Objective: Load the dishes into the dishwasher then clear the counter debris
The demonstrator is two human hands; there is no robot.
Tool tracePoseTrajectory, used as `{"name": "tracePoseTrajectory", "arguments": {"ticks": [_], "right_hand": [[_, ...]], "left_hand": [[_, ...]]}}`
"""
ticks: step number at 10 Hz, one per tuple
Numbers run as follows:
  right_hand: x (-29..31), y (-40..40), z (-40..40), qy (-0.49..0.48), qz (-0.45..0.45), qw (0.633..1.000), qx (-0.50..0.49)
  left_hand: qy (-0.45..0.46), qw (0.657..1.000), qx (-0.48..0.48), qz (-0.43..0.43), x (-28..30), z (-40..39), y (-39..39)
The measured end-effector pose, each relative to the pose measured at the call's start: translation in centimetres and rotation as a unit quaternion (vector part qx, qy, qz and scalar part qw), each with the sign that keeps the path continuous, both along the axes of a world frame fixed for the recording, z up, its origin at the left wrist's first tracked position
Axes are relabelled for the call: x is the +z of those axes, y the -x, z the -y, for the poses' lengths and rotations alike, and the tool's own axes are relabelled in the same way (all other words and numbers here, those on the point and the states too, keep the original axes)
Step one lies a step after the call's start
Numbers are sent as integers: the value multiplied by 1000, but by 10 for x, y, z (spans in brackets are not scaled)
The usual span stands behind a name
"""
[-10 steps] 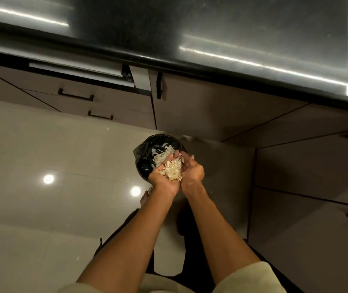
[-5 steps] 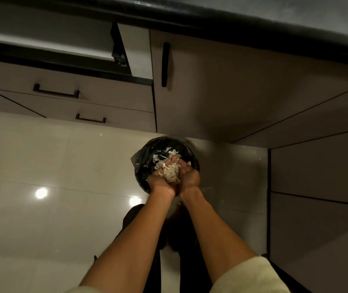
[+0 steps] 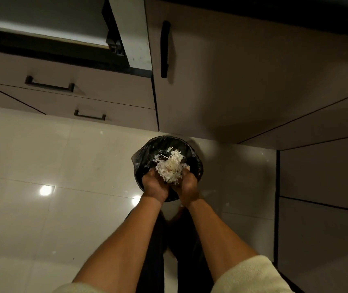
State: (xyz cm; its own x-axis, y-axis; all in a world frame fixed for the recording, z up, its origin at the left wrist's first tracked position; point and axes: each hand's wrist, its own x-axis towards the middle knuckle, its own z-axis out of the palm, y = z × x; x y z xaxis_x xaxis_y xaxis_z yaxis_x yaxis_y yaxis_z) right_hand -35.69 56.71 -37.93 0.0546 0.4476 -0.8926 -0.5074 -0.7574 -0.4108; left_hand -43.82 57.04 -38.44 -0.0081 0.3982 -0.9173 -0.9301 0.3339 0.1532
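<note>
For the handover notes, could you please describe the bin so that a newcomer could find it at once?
Start at the cabinet door with the vertical black handle; on the pale floor tiles below it stands the bin. It alone is round and lined with a black bag, holding pale scraps.

sleeves (image 3: pixel 251 275): cream, fleecy, pushed up | legwear: dark, possibly trousers
</note>
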Motion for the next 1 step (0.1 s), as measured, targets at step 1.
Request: {"name": "tracePoseTrajectory", "arguments": {"ticks": [1], "right_hand": [[14,1,-1,11,20,999,47]], "left_hand": [[13,1000,-26,0,9,3,-1]]}}
